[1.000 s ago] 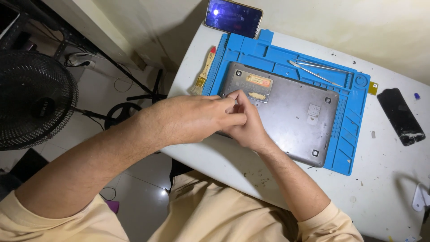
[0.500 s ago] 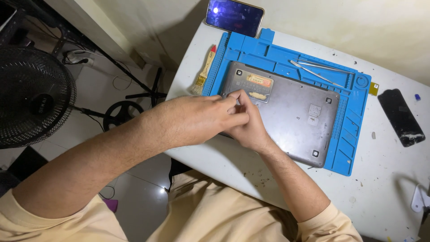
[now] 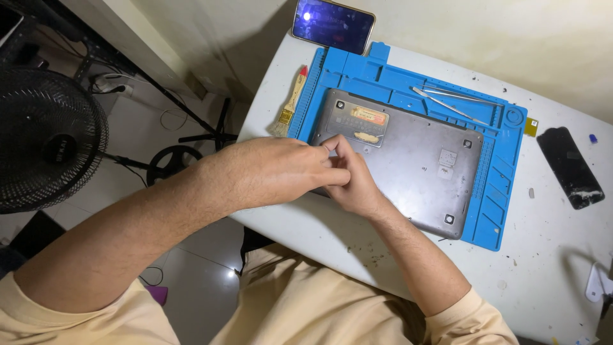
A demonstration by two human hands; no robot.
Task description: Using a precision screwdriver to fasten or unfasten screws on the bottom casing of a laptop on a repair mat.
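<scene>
Fingertips of the left hand (image 3: 281, 171) and right hand (image 3: 352, 185) are pinched together over the near left corner of the grey laptop (image 3: 408, 160), which lies underside up on the blue mat (image 3: 498, 204); whether they grip anything, I cannot tell. Work here goes best with wrists braced on the counter (image 3: 306, 230) and small, steady finger pressure.

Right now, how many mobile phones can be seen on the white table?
2: one phone with a lit screen at the table's far edge, beyond the blue mat, and one dark phone lying right of the mat.
</scene>
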